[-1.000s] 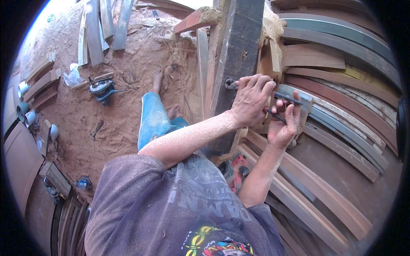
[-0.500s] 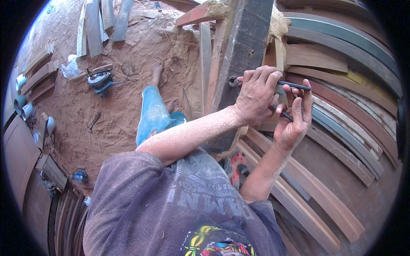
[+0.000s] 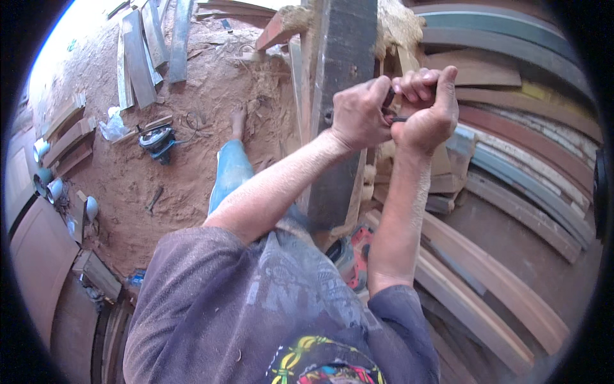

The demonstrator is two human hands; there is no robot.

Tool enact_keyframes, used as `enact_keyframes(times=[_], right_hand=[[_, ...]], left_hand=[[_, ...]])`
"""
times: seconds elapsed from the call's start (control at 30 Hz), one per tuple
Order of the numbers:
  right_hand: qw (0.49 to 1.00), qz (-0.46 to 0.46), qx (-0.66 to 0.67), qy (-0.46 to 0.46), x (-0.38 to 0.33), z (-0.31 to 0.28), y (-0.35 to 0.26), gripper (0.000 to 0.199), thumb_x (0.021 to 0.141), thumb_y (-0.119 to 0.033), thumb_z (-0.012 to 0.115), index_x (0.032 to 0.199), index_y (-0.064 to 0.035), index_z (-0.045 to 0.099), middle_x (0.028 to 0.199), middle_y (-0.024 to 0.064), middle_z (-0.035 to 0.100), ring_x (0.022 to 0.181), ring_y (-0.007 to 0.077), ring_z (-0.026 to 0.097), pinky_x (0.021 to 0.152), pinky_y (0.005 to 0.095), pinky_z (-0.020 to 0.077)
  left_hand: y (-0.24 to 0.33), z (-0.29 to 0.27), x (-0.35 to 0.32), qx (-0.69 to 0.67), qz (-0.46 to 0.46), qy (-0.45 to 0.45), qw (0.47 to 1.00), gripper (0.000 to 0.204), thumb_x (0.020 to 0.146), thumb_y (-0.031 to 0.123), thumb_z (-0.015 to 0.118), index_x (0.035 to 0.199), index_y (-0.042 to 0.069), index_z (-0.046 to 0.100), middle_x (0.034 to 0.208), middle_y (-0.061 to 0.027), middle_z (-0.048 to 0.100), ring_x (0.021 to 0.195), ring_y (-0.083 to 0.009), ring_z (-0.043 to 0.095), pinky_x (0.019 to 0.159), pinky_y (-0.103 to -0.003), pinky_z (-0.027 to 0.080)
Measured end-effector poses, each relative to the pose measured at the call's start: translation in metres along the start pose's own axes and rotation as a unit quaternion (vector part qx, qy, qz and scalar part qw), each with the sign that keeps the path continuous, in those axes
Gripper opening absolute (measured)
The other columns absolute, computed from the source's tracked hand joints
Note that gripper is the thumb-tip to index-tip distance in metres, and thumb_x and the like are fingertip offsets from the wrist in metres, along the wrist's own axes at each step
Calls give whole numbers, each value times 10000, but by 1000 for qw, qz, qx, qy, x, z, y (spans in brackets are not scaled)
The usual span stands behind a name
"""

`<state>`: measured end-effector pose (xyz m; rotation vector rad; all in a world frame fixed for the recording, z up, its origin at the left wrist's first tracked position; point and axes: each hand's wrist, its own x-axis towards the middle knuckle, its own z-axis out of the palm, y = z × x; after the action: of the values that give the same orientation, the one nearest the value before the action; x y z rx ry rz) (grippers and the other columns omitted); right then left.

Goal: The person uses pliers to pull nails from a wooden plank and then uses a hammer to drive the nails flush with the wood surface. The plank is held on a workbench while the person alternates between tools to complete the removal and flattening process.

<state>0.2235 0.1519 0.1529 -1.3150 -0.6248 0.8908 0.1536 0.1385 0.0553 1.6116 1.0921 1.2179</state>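
Observation:
My left hand (image 3: 358, 115) and my right hand (image 3: 427, 105) are raised together in front of a tall dark wooden post (image 3: 342, 77). Both are closed around a thin dark metal tool (image 3: 398, 118), of which only a short piece shows between the fingers. The hands touch each other, level with a small metal fitting (image 3: 328, 117) on the post's left edge. What the tool's tip is doing is hidden behind my fingers.
Curved wooden boards (image 3: 511, 185) are stacked to the right. On the sawdust-covered ground (image 3: 185, 166) lie a power saw (image 3: 158, 139), loose planks (image 3: 137, 54) and a red power tool (image 3: 358, 256) by my legs. Doors and white cups (image 3: 48, 185) stand at the left.
Both hands have risen and moved together. One second ago the right hand was lower under the left, holding a metal tool; now both fists grip the thin tool up against the post.

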Motion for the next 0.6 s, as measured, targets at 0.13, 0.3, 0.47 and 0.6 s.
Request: enact_keyframes(times=[0.13,0.3,0.47,0.6], right_hand=[[996,25,89,-13,23,-16,12,489,1152,-463,544,816,-113,479,702,-34,337,618,133,311,601,363,370],[998,36,-45,9,5,-9,6,549,1185,-393,469,726,-99,538,636,12,515,576,126,476,571,309,400],[994,108,11,5,62,-10,14,505,1178,-345,480,737,-104,521,606,6,484,530,129,448,543,342,416],[999,29,-38,4,30,15,11,484,1158,-340,518,738,-100,498,628,4,424,559,148,413,564,351,407]], left_hand=[[-5,11,9,-11,8,15,1000,366,863,375,784,975,81,598,826,-174,689,738,-393,730,645,-509,561],[-5,-2,10,38,-39,-26,998,517,798,462,867,1001,69,602,851,-190,713,798,-410,751,657,-537,566],[-8,24,21,73,-93,-21,993,530,817,497,815,1068,69,629,847,-201,724,803,-415,756,688,-552,586],[-12,-3,15,76,-58,-18,995,460,830,340,879,1107,40,667,871,-192,733,768,-408,752,671,-497,572]])
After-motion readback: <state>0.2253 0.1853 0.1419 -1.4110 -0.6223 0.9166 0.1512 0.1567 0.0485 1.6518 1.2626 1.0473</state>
